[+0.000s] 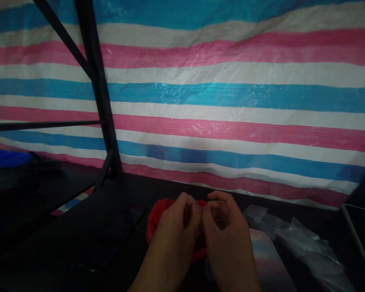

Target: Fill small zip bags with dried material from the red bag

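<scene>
Close together in the middle foreground, my left hand point(182, 221) and my right hand point(223, 221) meet at their fingertips. A thin, pale, flat piece point(195, 201) sticks up from the left thumb and index finger, and the right fingertips pinch at its near end. Its kind is too small and dim to make out. Behind and below both hands is a red container or bag point(154, 219) with a crinkled edge; the hands hide most of it. Beside my right wrist lies a smooth, shiny, rounded-corner object point(272, 259) reflecting pink and blue.
Clear plastic bags point(310, 243) lie on the black table point(134, 186) at the right. A phone-like device point(361, 231) is at the right edge. A black metal frame point(99, 89) rises at the left, near a blue item point(6, 159). Striped sheeting point(231, 97) hangs behind.
</scene>
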The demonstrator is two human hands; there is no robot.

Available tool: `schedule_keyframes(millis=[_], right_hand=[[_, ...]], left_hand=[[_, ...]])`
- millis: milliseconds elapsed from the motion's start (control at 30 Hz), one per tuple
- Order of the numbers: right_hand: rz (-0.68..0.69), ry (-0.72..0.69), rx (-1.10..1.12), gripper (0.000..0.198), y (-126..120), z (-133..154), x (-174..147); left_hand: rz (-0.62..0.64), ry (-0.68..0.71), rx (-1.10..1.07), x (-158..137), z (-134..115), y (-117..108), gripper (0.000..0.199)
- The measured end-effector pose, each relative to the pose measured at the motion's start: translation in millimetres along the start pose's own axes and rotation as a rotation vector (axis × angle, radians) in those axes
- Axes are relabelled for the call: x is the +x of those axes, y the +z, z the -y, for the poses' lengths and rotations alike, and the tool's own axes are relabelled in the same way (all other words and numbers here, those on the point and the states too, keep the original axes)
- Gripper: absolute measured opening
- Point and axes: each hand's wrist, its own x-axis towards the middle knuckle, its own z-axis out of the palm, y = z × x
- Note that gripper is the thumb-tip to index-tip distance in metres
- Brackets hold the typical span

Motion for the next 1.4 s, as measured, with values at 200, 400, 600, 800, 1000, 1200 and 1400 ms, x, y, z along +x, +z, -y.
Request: schedule_keyframes(millis=[200,400,600,800,1000,1200,1400], right_hand=[[0.076,-0.027,-0.106,0.029,-0.2,-8.6,3.1],[0.282,-0.077,-0.133,0.035,-2.5,-4.0,8.4],[0.122,-0.127,-0.323,0.024,5.6,-9.2,4.4],[-0.005,-0.231,-0.421,0.024,0.0,0.6,11.2],[0.083,0.018,-0.221,0.042,-5.4,-7.8,18.5],[0.257,0.180,0.113,0.048,-6.7,-23.7,27.8],[0.175,0.010,-0.128,0.036,-13.7,-24.5,35.4]], left_hand=[[-0.009,-0.002,-0.148,4.6,-3.6,-9.7,0.024],[0.067,0.010,-0.245,7.1,-3.7,-21.1,0.020],[0.010,-0.024,-0.140,9.0,6.3,-22.7,0.023],[-0.031,0.036,0.104,8.9,8.7,-32.0,0.025],[-0.099,0.078,-0.192,11.9,0.9,-36.4,0.028],[-0.034,0.088,-0.170,18.3,10.2,-42.9,0.026],[-0.060,0.174,0.521,27.2,34.4,-52.6,0.018]])
